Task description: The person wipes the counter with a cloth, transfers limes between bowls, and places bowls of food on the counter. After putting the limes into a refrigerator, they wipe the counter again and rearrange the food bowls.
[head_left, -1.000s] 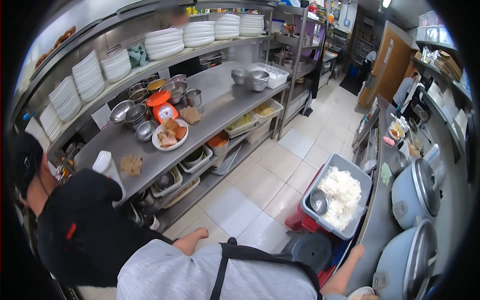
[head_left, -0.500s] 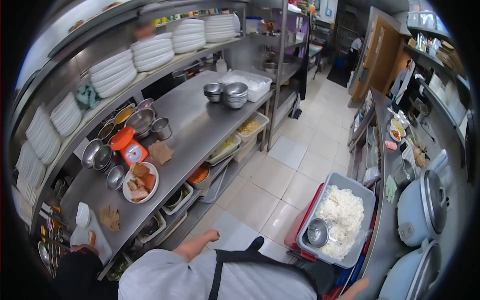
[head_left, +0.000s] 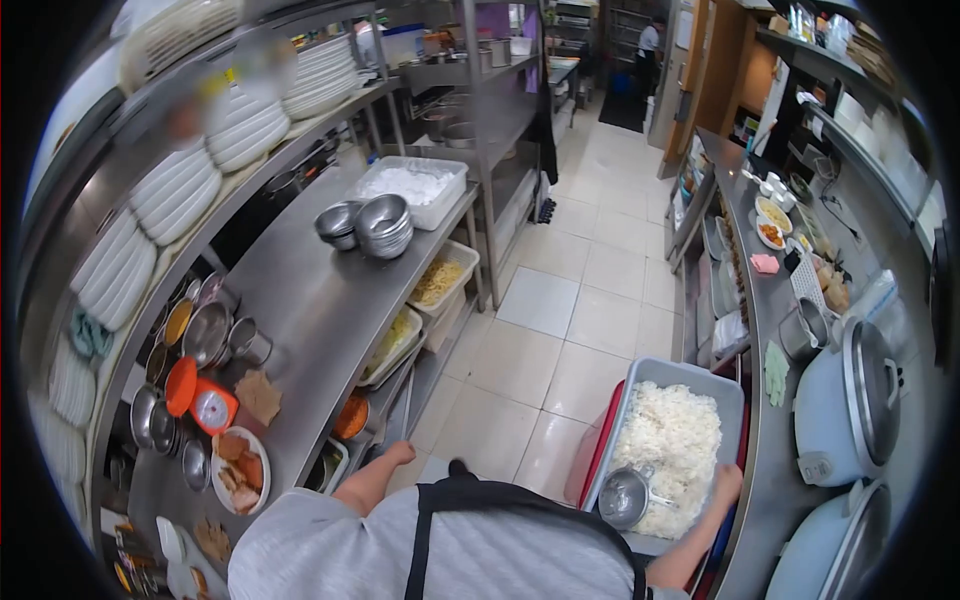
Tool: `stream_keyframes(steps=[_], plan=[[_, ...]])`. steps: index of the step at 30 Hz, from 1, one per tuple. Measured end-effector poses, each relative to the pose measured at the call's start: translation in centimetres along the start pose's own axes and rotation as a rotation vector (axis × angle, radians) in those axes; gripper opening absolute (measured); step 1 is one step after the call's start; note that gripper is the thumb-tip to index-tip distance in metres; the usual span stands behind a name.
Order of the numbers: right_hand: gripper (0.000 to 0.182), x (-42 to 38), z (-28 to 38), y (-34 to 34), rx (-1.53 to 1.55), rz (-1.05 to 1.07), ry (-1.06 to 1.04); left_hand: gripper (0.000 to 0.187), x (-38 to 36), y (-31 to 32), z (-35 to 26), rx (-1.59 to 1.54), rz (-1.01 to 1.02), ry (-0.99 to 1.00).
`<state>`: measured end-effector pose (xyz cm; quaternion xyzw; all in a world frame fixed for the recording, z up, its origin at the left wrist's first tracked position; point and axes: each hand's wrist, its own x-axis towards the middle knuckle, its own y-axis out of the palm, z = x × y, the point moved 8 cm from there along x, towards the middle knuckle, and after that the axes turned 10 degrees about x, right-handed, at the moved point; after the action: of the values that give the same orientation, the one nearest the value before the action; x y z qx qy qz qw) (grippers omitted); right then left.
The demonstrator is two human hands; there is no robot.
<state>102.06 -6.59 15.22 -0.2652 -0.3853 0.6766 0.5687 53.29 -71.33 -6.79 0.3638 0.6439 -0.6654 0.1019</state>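
My left hand (head_left: 399,454) hangs beside the steel counter on the left, its fingers curled in with nothing showing in them. It is nearest to the lower shelf and a container of orange shreds (head_left: 352,416). My right hand (head_left: 728,484), loosely closed, overlaps the right rim of a grey tub (head_left: 612,424) in this view. Cooked white rice (head_left: 668,436) fills the tub. A round metal scoop (head_left: 625,498) with a handle lies on the rice, to the left of my right hand. Red plastic (head_left: 600,447) shows under the tub's left side.
A plate of meat pieces (head_left: 238,472), an orange scale (head_left: 212,406) and metal bowls (head_left: 383,226) stand on the left counter (head_left: 310,300). Rice cookers (head_left: 853,410) line the right counter. A tiled aisle (head_left: 570,320) runs between; a person (head_left: 648,55) is far ahead.
The view has shifted forward and turned. My right hand has come up from the lower edge to the tub's right rim. My left hand has moved slightly left and up.
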Motion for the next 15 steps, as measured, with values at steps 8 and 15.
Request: stream_keyframes(steps=[8,15], plan=[[0.042,-7.8,35.7,25.8,0.157,0.797,-0.675,0.028,12.9,-7.1,-7.9,0.077,0.056,0.321],[0.04,-4.7,36.9,33.7,0.135,0.848,-0.529,0.03,23.6,-15.7,-7.1,0.134,0.078,0.334]])
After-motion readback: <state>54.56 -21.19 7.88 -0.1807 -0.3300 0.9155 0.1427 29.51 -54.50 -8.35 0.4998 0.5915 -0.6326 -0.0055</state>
